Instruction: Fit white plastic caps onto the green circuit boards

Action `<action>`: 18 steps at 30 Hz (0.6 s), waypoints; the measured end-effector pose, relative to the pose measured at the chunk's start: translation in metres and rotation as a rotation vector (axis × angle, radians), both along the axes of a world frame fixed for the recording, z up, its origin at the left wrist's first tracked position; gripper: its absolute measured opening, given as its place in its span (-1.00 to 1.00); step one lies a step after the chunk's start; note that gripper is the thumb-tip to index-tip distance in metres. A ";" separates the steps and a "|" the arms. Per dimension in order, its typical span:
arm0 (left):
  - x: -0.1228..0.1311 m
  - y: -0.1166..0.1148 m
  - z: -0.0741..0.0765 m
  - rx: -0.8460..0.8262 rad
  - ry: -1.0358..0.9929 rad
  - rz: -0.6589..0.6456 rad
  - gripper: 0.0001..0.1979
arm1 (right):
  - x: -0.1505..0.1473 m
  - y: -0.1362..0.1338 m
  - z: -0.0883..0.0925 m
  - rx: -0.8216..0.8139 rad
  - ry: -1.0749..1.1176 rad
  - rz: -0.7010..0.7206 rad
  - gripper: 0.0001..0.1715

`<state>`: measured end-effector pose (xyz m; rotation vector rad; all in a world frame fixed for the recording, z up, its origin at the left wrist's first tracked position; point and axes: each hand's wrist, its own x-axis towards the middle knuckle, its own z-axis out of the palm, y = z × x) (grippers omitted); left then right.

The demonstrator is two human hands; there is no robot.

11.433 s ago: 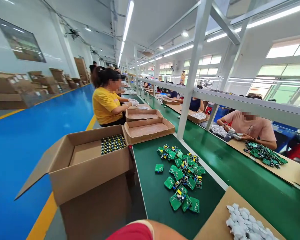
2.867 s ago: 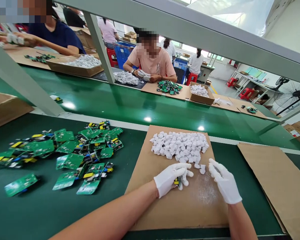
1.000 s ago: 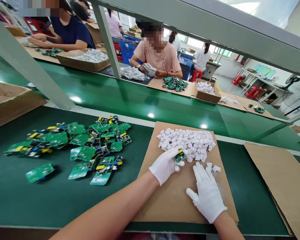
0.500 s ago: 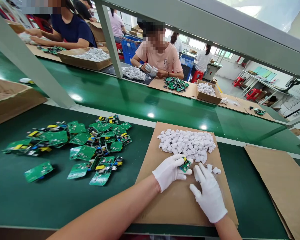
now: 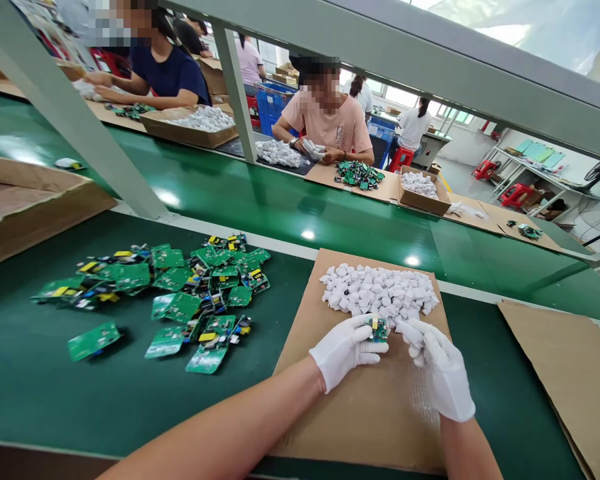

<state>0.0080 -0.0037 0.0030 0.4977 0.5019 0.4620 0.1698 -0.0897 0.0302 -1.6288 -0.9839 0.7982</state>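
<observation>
My left hand (image 5: 347,350), in a white glove, holds a small green circuit board (image 5: 377,330) with a yellow component, its component side showing. Just to the right, my gloved right hand (image 5: 443,370) is closed at the fingertips on a small white piece (image 5: 409,331); its exact kind is not clear. Both hands are above a brown cardboard sheet (image 5: 350,420). On the far part of that sheet lies a heap of small white pieces (image 5: 377,290), right behind my hands.
Many green circuit boards (image 5: 180,307) are spread on the green bench at left. A cardboard box (image 5: 45,213) stands at far left, and folded cardboard (image 5: 555,360) lies at right. Metal posts (image 5: 95,127) rise behind. Across the green belt (image 5: 280,213), a co-worker (image 5: 325,123) handles white pieces.
My right hand has closed its fingers on a white piece and turned. The loose pieces beside the heap are no longer visible. My left hand has tilted the board more upright.
</observation>
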 end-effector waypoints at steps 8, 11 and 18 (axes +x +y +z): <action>0.003 -0.001 0.000 -0.064 -0.049 0.125 -0.77 | -0.020 0.002 -0.019 0.076 -0.050 0.011 -0.71; 0.006 -0.004 0.000 -0.050 -0.092 0.132 -0.76 | -0.025 0.001 -0.023 0.031 0.048 0.151 -0.74; 0.005 -0.008 -0.009 0.017 -0.051 -0.018 -0.74 | -0.017 0.008 -0.029 0.104 0.199 0.046 -0.67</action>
